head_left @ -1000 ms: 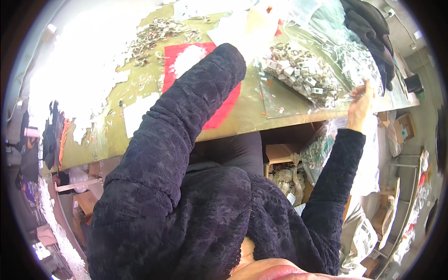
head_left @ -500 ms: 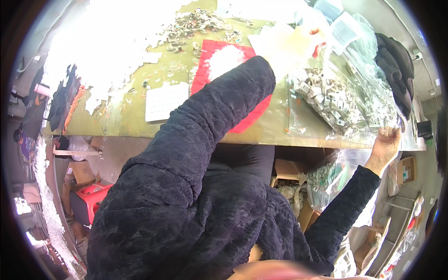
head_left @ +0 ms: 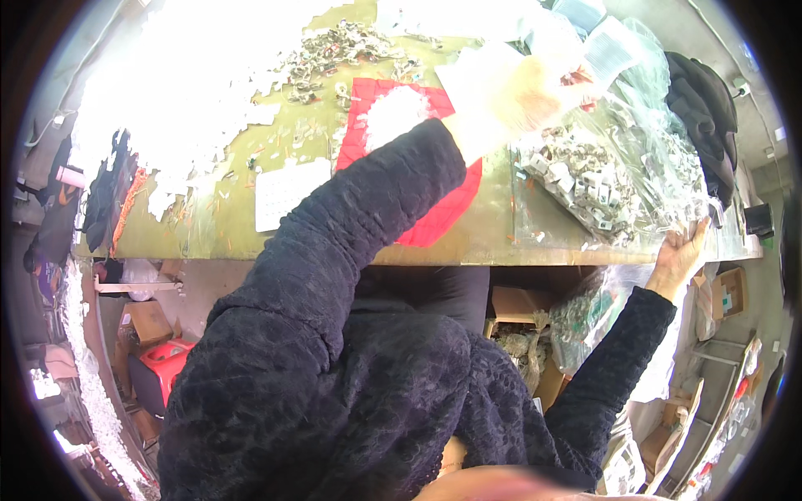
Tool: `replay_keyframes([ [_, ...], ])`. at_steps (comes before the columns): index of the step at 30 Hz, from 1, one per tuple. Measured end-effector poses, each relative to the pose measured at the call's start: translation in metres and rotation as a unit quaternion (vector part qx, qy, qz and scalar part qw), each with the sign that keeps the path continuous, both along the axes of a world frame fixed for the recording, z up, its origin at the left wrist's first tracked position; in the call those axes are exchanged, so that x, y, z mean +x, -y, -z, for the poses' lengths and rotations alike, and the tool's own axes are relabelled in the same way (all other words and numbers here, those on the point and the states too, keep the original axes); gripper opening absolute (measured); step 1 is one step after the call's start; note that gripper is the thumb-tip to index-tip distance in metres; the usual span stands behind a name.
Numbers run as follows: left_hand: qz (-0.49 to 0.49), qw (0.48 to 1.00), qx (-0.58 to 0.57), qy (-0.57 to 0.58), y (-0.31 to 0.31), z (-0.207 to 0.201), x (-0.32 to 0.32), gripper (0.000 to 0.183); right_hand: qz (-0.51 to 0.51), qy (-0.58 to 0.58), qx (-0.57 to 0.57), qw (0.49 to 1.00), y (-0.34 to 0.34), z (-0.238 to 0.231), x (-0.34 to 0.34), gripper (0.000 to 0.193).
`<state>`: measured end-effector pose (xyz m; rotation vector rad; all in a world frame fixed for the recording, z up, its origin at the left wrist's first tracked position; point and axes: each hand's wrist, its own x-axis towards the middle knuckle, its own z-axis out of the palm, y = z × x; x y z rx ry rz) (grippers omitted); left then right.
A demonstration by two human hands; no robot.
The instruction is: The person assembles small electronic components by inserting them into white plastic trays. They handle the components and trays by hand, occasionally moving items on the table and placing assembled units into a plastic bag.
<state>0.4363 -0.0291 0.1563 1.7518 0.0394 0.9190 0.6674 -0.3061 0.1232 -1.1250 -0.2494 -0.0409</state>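
Observation:
A large clear plastic bag (head_left: pixel 631 138) lies on the right of the table, with many small white and metallic parts (head_left: pixel 585 179) inside. My left arm crosses to the right, and my left hand (head_left: pixel 535 96), washed out by glare, has its fingers closed on the bag's far upper part. Something small and red shows at those fingertips. At the table's front right edge my right hand (head_left: pixel 681 255) grips the near corner of the same bag. A red cloth (head_left: pixel 439 213) with a heap of small white pieces (head_left: pixel 397 113) lies partly under my left forearm.
A white card (head_left: pixel 288 192) lies left of the cloth. Behind it spreads a pile of small metallic parts (head_left: pixel 342 50). Dark fabric (head_left: pixel 702 117) lies at the far right. Under the table stand cardboard boxes (head_left: pixel 522 302), a filled plastic bag (head_left: pixel 581 321) and a red stool (head_left: pixel 167 363).
My left hand has moved a little toward me, and more of it shows past the sleeve. My right hand has turned at the bag's corner. The whole view has shifted slightly.

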Motion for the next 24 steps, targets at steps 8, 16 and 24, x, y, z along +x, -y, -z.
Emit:
replay_keyframes([
  [8,-0.239,0.97,0.011,0.034,-0.031,0.037,0.07,0.019,-0.032,-0.001,-0.071,0.997,0.008,0.012,0.041,0.024],
  [16,-0.18,0.899,0.361,-0.171,-0.063,0.036,0.105,0.03,-0.057,-0.151,-0.091,0.983,-0.008,0.051,0.087,0.014],
  [24,0.051,0.837,0.545,-0.002,0.099,0.047,0.071,0.066,-0.001,-0.144,-0.089,0.985,-0.009,0.047,0.058,0.015],
])
